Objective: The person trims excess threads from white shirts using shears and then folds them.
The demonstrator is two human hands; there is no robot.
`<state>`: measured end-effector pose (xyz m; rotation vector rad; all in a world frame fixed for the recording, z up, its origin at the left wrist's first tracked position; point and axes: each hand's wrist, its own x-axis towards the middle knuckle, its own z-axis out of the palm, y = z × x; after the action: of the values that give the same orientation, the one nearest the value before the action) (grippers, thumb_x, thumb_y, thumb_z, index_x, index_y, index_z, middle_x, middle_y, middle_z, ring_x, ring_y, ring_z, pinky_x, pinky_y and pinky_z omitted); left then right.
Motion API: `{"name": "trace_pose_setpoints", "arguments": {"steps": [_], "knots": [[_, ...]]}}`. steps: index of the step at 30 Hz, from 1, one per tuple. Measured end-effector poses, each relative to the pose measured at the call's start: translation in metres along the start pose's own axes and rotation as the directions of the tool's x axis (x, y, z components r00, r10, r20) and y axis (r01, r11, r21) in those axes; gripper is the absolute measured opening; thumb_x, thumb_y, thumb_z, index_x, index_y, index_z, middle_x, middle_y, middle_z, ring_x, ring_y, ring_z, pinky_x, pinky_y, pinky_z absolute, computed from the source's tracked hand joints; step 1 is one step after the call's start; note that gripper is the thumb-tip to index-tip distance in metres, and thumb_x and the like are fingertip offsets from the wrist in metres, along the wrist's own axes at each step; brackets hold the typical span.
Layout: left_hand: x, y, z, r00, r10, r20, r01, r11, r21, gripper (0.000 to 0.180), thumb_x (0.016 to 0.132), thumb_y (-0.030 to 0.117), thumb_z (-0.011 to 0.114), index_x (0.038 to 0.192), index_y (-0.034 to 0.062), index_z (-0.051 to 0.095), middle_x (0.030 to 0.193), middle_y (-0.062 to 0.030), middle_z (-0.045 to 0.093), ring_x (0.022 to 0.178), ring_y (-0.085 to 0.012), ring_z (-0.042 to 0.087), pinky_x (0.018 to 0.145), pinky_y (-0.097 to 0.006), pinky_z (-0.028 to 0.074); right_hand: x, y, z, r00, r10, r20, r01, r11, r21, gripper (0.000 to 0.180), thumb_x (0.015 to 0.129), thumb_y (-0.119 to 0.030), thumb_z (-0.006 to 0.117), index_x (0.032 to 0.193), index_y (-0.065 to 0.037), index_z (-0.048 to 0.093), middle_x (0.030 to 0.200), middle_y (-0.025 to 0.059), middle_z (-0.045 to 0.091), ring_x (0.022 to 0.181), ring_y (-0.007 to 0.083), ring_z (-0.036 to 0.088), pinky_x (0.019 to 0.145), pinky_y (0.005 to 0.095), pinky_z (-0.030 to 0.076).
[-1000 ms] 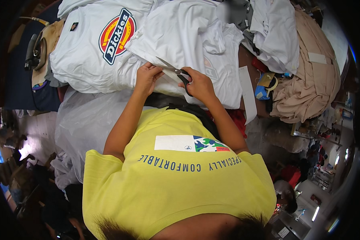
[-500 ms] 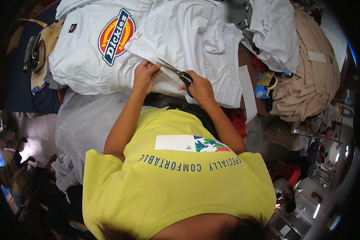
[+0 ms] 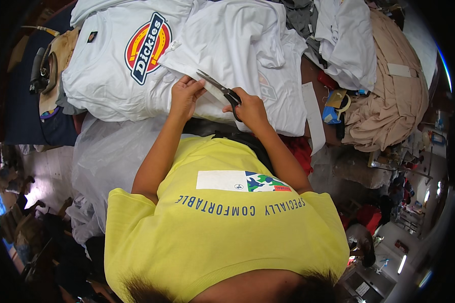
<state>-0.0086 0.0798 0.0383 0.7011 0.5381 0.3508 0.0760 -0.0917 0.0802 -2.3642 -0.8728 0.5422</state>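
A white T-shirt [image 3: 222,40] lies bunched on the pile in front of me. Its lower edge is pinched between the thumb and fingers of my left hand [image 3: 186,96]. In my right hand [image 3: 251,110] is a pair of scissors [image 3: 218,86] with black handles. The blades point up and left, lying over the shirt's edge close to my left fingertips. Whether they are cutting a thread or cloth is too small to make out. Left of this shirt lies another white T-shirt [image 3: 103,65] with a round red, yellow and dark blue print.
A beige cloth heap [image 3: 389,106] stands at the right, with white garments [image 3: 346,43] beside it. Between them and my shirts are a tape roll [image 3: 343,104] and a white paper strip [image 3: 313,118]. Clear plastic sheeting [image 3: 119,151] hangs at the table's front. An iron [image 3: 49,70] rests far left.
My right hand and the scissors have shifted slightly left, and the blades show more plainly above the cloth. My left hand keeps its pinch on the shirt's edge.
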Motion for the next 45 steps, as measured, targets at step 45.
{"name": "trace_pose_setpoints", "arguments": {"steps": [45], "knots": [[0.028, 0.019, -0.018, 0.991, 0.116, -0.073, -0.119, 0.992, -0.032, 0.049, 0.076, -0.008, 0.060, 0.119, 0.0070, 0.042, 0.095, -0.0070, 0.060, 0.082, -0.0136, 0.060, 0.070, -0.026, 0.052, 0.029, -0.013, 0.006, 0.998, -0.048, -0.037, 0.046, 0.998, -0.041, 0.051, 0.058, -0.038, 0.077, 0.092, -0.006, 0.056, 0.066, 0.0137, 0.061, 0.063, 0.0331, 0.060, 0.055, 0.0396, 0.044]]}}
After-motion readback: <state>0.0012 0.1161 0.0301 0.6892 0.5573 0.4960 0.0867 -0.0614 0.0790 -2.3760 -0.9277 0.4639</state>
